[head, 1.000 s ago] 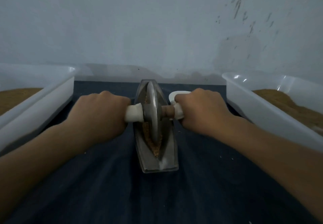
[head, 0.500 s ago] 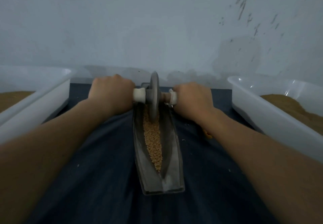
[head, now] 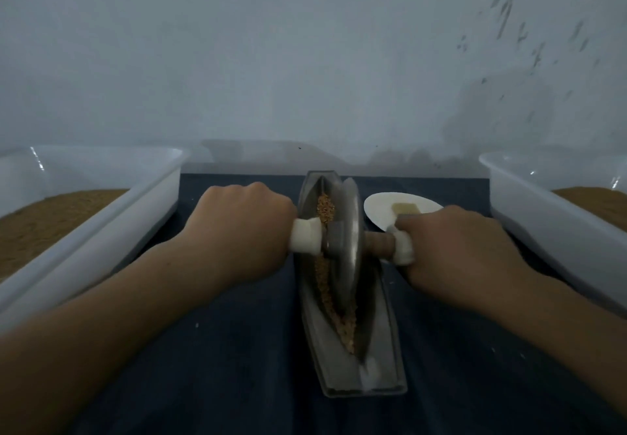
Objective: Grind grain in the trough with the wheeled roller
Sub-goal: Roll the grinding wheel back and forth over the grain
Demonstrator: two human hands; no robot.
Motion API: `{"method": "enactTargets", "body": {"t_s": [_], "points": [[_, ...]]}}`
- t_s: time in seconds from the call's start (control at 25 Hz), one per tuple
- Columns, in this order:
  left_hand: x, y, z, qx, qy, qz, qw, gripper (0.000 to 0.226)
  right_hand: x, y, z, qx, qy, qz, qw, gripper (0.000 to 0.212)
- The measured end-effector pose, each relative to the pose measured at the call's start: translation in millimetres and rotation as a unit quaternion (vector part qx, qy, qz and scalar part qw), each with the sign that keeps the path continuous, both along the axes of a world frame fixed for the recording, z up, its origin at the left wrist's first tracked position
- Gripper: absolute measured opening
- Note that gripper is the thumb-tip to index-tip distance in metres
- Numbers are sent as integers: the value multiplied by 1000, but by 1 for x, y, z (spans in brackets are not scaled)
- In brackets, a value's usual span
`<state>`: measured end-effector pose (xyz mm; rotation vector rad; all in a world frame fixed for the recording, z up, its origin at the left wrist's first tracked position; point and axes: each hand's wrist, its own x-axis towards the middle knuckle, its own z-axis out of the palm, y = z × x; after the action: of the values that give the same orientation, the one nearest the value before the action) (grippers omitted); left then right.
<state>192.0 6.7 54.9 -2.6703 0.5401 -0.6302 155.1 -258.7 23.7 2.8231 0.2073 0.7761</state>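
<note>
A grey metal roller (head: 347, 251) — a disc on a wooden axle with white grips — is seen tilted at the middle of the narrow trough (head: 380, 350) on the dark-covered desk (head: 220, 377). Its grips are clenched by the left hand (head: 237, 234) and the right hand (head: 451, 251). Tan grain (head: 326, 212) is strewn along the groove. Brown meal is held in the left tub (head: 112, 227) and the right tub (head: 529, 217); a pale block (head: 405, 208) is laid on a plate (head: 380, 209). Earlier the roller was held at the far end.

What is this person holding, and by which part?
The wheeled roller, by the ends of its axle: the left hand wraps the left white grip, the right hand the right white grip. Its disc stands in the trough.
</note>
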Motion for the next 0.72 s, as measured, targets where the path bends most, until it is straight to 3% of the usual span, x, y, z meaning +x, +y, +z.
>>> {"method": "enactTargets", "body": {"t_s": [0.08, 0.24, 0.44, 0.6, 0.72], "points": [[34, -10, -2, -6, -9, 18, 1000, 12, 43, 7, 1, 28, -4, -11, 1000, 27], [80, -23, 12, -10, -12, 37, 999, 19, 99, 13, 10, 102, 62, -18, 993, 12], [29, -18, 5, -17, -12, 14, 1000, 15, 46, 10, 4, 78, 37, 2, 996, 11], [-18, 11, -3, -31, 20, -5, 999, 19, -14, 4, 16, -11, -54, 73, 996, 37], [-8, 8, -6, -17, -7, 0, 1000, 18, -7, 0, 9, 2, 9, 44, 999, 31]]}}
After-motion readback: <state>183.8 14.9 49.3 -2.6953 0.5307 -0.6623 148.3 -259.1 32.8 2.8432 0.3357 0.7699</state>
